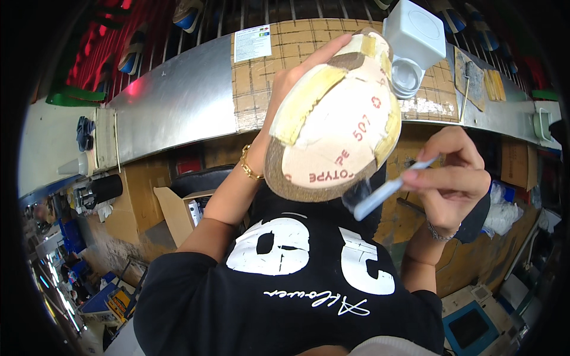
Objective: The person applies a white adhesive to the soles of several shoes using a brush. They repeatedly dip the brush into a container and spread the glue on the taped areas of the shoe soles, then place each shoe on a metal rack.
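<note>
A lasted shoe upper [332, 142] is held up over the bench's near edge, its underside toward me. Pale insole board shows in the middle, yellowish strips run along the sides, and a brown fuzzy margin rounds the toe. My left hand [291, 80] grips it from the left side, most of its fingers hidden behind it. In my right hand [451, 181], a light blue-handled brush [380, 197] is pinched between thumb and fingers. Its bristles are close to the toe's lower right edge; whether they touch, I cannot tell.
On the taped cardboard sheet [255, 89] stands a white dispenser bottle [415, 32] with a round cup [407, 77] at its front. A printed sheet [252, 43] lies at the back left. More shoes on lasts [132, 56] sit on the rack behind the metal bench [172, 98].
</note>
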`<state>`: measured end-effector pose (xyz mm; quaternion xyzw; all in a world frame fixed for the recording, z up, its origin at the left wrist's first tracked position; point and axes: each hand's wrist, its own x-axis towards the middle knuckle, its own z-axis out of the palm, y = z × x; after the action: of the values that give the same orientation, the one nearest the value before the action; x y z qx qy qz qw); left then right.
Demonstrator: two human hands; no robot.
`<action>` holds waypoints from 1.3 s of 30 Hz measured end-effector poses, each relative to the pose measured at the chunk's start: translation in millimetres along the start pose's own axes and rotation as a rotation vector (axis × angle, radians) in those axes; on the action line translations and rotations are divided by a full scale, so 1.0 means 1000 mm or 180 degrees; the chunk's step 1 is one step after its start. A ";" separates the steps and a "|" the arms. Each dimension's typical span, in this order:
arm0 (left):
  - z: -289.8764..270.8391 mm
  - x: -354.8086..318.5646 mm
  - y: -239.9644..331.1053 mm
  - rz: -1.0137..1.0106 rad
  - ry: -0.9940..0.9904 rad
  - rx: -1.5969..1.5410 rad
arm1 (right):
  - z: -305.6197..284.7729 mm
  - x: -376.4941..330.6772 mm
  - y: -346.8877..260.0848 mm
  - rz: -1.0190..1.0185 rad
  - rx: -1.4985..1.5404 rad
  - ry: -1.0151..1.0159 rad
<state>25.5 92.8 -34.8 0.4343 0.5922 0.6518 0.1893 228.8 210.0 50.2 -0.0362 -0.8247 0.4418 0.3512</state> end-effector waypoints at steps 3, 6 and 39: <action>-0.001 0.002 0.002 0.0075 -0.0099 0.0191 | -0.004 -0.004 0.003 0.0099 0.0390 0.0138; -0.001 0.001 0.001 -0.0064 -0.0059 0.0061 | -0.007 -0.009 0.011 0.0605 0.0088 -0.0026; -0.003 -0.006 -0.005 -0.2008 0.0336 -0.2689 | -0.063 -0.003 0.139 0.2227 -0.0318 0.0052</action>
<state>25.1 87.6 -41.5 0.0875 0.3885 0.7660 0.5046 235.0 338.1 -33.6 -0.3372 -0.7802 0.4941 0.1830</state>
